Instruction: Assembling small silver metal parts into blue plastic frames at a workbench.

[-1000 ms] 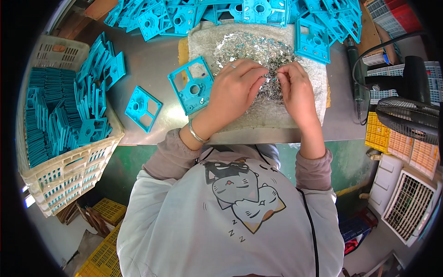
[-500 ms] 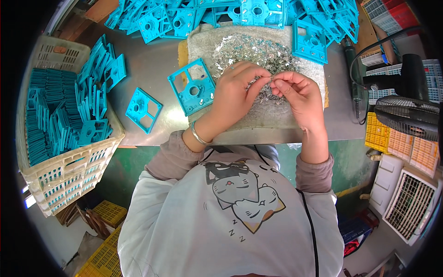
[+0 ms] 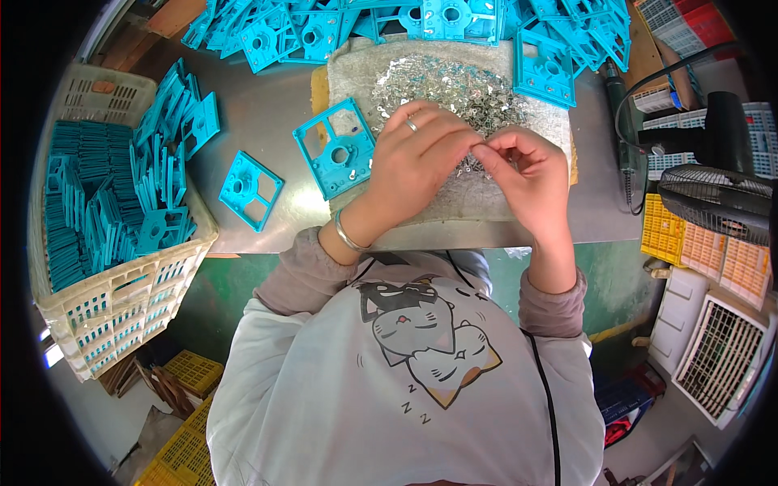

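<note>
Over a pile of small shiny metal pieces [image 3: 454,85] on a pale cloth [image 3: 356,69], my two hands meet with fingertips pinched together. My left hand [image 3: 417,158] wears a ring and has its fingers closed; what it pinches is too small to make out. Thumb and forefinger of my right hand [image 3: 531,174] press together against the left fingertips, and anything between them is hidden. Just left of my left hand lies a turquoise plastic frame plate [image 3: 340,154] with a round hole and small metal bits on it. A second turquoise plate [image 3: 241,188] rests farther left on the metal table.
A cream crate [image 3: 130,296] full of turquoise plates stands at the left. More turquoise plates [image 3: 454,20] are heaped along the far side. To the right are a dark corded handheld tool [image 3: 626,138] and a black fan [image 3: 717,198]. The table's near edge [image 3: 454,236] runs before me.
My left hand has rolled over, bringing its ring into sight, and its fingertips have closed against the right ones. My right hand has shifted slightly; the plates lie as before.
</note>
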Motion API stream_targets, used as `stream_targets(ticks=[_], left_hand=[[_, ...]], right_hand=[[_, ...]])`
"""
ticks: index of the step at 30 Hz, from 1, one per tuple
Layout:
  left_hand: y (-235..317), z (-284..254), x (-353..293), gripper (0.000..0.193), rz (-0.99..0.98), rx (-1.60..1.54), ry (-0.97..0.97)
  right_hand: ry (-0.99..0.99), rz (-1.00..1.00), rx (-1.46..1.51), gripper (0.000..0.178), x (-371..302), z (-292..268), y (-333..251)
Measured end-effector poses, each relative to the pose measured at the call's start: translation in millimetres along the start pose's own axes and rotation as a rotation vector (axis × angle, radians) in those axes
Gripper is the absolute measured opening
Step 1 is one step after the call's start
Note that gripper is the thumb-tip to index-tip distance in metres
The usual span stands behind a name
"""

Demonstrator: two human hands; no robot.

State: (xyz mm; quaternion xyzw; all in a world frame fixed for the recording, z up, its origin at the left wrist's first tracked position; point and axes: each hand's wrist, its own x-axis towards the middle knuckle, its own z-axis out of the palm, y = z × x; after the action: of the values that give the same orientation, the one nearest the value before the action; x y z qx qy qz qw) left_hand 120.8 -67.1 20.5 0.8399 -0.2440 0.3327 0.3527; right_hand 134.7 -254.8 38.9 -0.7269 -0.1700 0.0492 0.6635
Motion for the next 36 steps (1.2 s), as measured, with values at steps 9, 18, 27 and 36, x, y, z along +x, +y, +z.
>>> stream_targets(ticks=[9,18,27,36], left_hand=[[-7,-6,-31,0.013,-0.063,0.125,-0.148],[-6,-10,-36,0.011,-0.174,0.253,-0.178],[0,-2,-34,0.009,-0.131,0.254,-0.251],[-3,7,-27,0.006,-0.051,0.391,-0.318]], right_hand=[[0.020,0.003,-0.404,0.010,-8,-11,24],[0.116,0.010,-0.362,0.009,-12,-14,31],[0.174,0.100,-0.190,0.013,-16,-12,37],[0.182,-0.017,-0.143,0.014,-18,-12,39]])
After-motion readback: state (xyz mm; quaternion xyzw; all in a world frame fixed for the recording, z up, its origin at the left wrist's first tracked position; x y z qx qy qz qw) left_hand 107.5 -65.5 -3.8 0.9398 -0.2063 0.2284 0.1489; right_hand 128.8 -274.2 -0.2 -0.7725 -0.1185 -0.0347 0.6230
